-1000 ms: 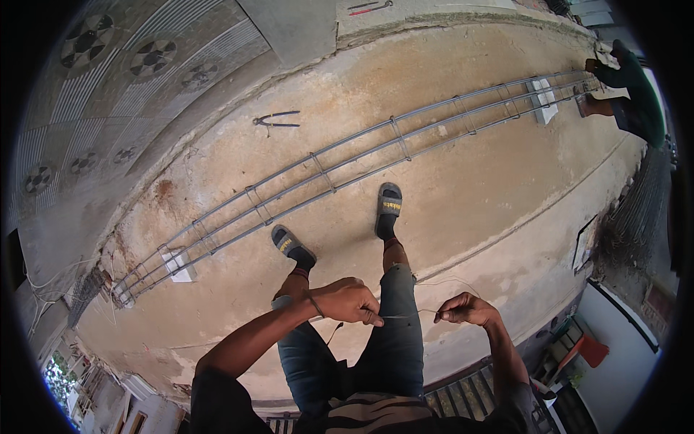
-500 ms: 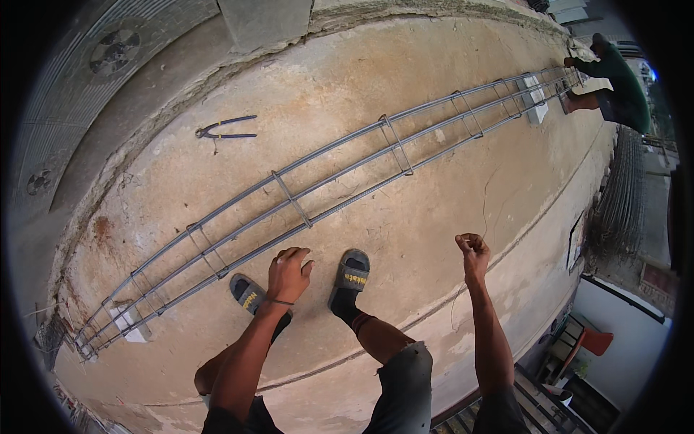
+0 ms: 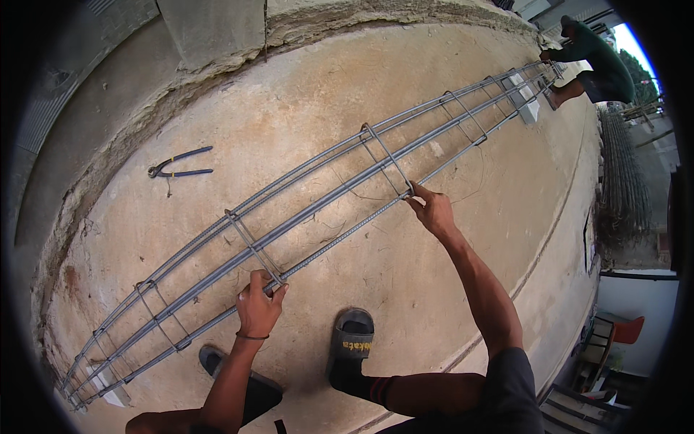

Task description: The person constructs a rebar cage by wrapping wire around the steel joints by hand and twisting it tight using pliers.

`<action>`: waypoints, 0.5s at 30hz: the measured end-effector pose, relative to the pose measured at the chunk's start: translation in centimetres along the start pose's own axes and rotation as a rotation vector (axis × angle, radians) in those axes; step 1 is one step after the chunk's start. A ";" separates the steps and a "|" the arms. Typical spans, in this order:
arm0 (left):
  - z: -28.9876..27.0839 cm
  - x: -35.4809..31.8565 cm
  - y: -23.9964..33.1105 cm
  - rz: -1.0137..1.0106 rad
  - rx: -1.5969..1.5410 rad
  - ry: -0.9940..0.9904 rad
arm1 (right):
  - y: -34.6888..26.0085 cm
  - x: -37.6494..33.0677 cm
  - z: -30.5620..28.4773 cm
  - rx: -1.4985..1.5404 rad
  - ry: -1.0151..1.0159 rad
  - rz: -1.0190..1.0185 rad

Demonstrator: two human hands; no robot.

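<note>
A long rebar cage (image 3: 343, 237) runs diagonally in front of me, its steel bars held by rectangular stirrups. My left hand (image 3: 259, 305) is closed around the near bar, beside the lower corner of one stirrup (image 3: 253, 247). Farther right, my right hand (image 3: 434, 213) pinches at the near corner of another stirrup (image 3: 389, 158). A thin tie wire (image 3: 361, 196) curves out from there, under the cage; its end in my fingers is too small to make out clearly. Both my sandalled feet are on the near side, the sandal (image 3: 353, 334) of one showing fully.
Pincers (image 3: 189, 173) with dark handles lie on the concrete beyond the cage. White blocks (image 3: 522, 101) prop both cage ends. At the far right end a co-worker (image 3: 600, 65) bends over it. Bundled rods (image 3: 623, 173) and a red chair (image 3: 629, 330) stand right.
Both hands have moved forward to the cage: the left from above my feet onto the near bar, the right from open floor to a stirrup corner, bringing the wire. The view has shifted.
</note>
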State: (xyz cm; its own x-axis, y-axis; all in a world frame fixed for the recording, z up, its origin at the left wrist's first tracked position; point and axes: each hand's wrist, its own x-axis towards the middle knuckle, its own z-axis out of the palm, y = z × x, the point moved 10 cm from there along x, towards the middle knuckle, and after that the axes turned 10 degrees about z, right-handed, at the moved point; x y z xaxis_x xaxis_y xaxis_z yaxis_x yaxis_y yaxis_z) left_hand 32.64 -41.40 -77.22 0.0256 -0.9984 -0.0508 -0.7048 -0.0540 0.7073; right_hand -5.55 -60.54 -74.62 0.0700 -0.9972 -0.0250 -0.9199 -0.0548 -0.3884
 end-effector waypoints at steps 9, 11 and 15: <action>-1.3 0.6 0.6 -0.164 -0.055 -0.108 | -0.1 0.6 -0.2 0.054 -0.003 0.020; -1.1 0.6 -0.2 -0.121 -0.110 -0.055 | 0.0 0.9 -0.4 0.133 0.020 0.019; -0.9 0.7 -0.3 -0.125 -0.131 -0.088 | -0.3 0.2 0.4 0.049 0.018 0.109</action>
State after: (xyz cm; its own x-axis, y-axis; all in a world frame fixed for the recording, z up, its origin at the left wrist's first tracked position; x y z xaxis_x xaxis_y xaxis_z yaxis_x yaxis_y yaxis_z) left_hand 33.52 -42.06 -76.84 0.0412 -0.9787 -0.2011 -0.6014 -0.1850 0.7772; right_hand -5.08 -60.72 -74.89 -0.0368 -0.9979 -0.0534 -0.9015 0.0562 -0.4292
